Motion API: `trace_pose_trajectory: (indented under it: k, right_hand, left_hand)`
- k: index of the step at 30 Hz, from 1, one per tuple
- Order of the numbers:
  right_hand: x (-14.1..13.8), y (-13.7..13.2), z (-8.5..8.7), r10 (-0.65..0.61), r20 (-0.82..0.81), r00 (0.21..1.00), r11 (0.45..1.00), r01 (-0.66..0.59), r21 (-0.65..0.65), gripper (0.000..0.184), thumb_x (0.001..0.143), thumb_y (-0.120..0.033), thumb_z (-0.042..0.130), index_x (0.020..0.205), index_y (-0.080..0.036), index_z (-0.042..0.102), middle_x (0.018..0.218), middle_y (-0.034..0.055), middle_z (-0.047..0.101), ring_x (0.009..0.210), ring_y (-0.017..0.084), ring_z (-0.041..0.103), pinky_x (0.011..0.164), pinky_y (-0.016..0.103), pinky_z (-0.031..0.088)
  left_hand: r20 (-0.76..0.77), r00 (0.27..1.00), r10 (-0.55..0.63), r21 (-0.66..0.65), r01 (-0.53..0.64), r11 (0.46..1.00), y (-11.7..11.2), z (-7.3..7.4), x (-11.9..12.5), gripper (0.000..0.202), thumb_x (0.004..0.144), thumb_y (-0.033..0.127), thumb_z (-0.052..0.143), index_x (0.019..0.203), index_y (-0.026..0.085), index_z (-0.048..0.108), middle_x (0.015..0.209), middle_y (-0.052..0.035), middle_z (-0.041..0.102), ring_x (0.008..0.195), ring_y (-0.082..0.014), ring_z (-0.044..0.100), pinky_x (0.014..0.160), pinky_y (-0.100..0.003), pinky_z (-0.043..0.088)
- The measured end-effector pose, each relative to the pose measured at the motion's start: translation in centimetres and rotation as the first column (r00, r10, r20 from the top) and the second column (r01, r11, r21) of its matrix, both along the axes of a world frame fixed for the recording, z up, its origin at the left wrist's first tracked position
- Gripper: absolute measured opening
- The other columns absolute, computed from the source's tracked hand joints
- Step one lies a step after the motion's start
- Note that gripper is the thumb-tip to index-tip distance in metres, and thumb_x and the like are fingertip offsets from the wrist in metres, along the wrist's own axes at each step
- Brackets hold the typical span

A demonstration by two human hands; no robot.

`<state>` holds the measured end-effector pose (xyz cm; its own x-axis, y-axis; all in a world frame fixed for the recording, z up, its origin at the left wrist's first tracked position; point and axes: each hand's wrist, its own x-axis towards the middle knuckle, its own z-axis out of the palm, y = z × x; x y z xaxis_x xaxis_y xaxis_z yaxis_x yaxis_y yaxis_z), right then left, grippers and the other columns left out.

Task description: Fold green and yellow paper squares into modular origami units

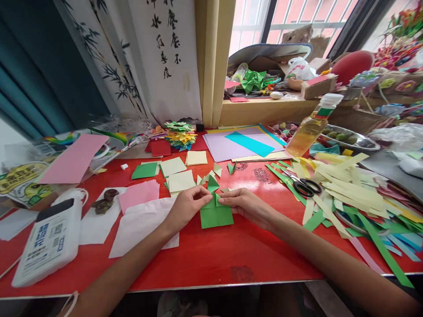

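A green sheet of paper (216, 217), partly folded at its upper edge, is between my two hands above the red table. My left hand (189, 204) pinches the folded part from the left, thumb and fingers together. From the right, my right hand (243, 203) pinches the same fold. Just beyond my fingers lie small folded cream paper pieces (211, 177) and a small folded green piece (231, 167). Stacks of cream paper squares (180, 182) and a green paper stack (144, 171) rest behind my left hand.
Scissors (304, 187) lie among loose paper strips (353, 189) on the right. A bottle of yellow liquid (307, 132) stands behind them. Left are pink paper (140, 195), white tissue (142, 229) and a white wipes pack (49, 242). A layered paper stack (180, 135) stands at the back.
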<state>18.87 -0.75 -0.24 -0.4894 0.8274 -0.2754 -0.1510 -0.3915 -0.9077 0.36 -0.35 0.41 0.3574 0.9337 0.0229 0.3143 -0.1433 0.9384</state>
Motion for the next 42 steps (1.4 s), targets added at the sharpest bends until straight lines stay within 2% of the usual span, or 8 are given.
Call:
trace_pose_trajectory:
  k: [5, 13, 21, 31, 38, 42]
  right_hand:
    - [-0.03, -0.07, 0.16, -0.016, -0.010, 1.000, 1.000, 0.016, 0.008, 0.027, 0.071, -0.036, 0.064, 0.086, -0.014, 0.068, 0.089, 0.0073, 0.065, 0.081, 0.015, 0.061, 0.083, 0.031, 0.047]
    - [-0.06, -0.03, -0.04, 0.002, 0.008, 1.000, 1.000, -0.002, 0.014, 0.029, 0.070, -0.033, 0.066, 0.092, -0.015, 0.068, 0.087, 0.0074, 0.066, 0.083, 0.016, 0.061, 0.083, 0.032, 0.046]
    - [-0.29, -0.27, -0.15, -0.055, 0.026, 0.998, 0.998, 0.054, 0.029, 0.022, 0.069, -0.033, 0.067, 0.080, -0.015, 0.068, 0.084, 0.0057, 0.066, 0.081, 0.015, 0.061, 0.077, 0.028, 0.047]
    - [-0.65, -0.45, -0.28, -0.099, 0.036, 0.994, 0.995, 0.098, 0.037, 0.025, 0.065, -0.036, 0.068, 0.078, -0.015, 0.068, 0.079, 0.0051, 0.065, 0.075, 0.015, 0.060, 0.072, 0.030, 0.046]
    - [-0.77, -0.60, -0.27, -0.152, 0.154, 0.976, 0.983, 0.134, 0.124, 0.028, 0.065, -0.042, 0.067, 0.078, -0.017, 0.068, 0.076, 0.0043, 0.064, 0.072, 0.015, 0.057, 0.066, 0.029, 0.044]
    - [-0.74, -0.59, -0.16, -0.146, 0.168, 0.975, 0.981, 0.120, 0.152, 0.027, 0.065, -0.041, 0.066, 0.076, -0.017, 0.068, 0.073, 0.0031, 0.063, 0.070, 0.014, 0.055, 0.062, 0.027, 0.041]
  left_hand:
    - [-0.009, 1.000, -0.003, 0.010, 0.003, 1.000, -0.01, -0.02, -0.04, 0.020, 0.077, 0.035, 0.051, 0.074, 0.016, 0.055, 0.067, 0.0026, 0.050, 0.064, -0.0092, 0.043, 0.060, -0.020, 0.033]
    - [-0.003, 1.000, -0.020, 0.013, 0.020, 1.000, -0.01, -0.13, 0.02, 0.021, 0.077, 0.037, 0.050, 0.074, 0.017, 0.055, 0.067, 0.0021, 0.050, 0.064, -0.0099, 0.043, 0.059, -0.021, 0.033]
    - [0.022, 1.000, -0.010, -0.015, 0.011, 1.000, -0.05, 0.13, 0.18, 0.020, 0.076, 0.035, 0.052, 0.073, 0.016, 0.055, 0.068, 0.0019, 0.050, 0.065, -0.0098, 0.044, 0.060, -0.021, 0.034]
    - [0.044, 0.999, -0.008, -0.021, 0.009, 1.000, 0.01, 0.02, 0.24, 0.020, 0.076, 0.036, 0.052, 0.074, 0.016, 0.056, 0.068, 0.0011, 0.051, 0.066, -0.0106, 0.044, 0.060, -0.021, 0.034]
    - [0.010, 1.000, -0.016, -0.002, 0.016, 1.000, -0.17, 0.37, 0.26, 0.021, 0.075, 0.037, 0.050, 0.072, 0.016, 0.055, 0.066, 0.0012, 0.049, 0.063, -0.0112, 0.043, 0.058, -0.022, 0.033]
    - [-0.033, 0.999, -0.012, 0.039, 0.014, 0.999, -0.39, 0.72, 0.29, 0.021, 0.077, 0.037, 0.049, 0.072, 0.017, 0.054, 0.068, 0.0013, 0.051, 0.065, -0.0114, 0.045, 0.058, -0.021, 0.035]
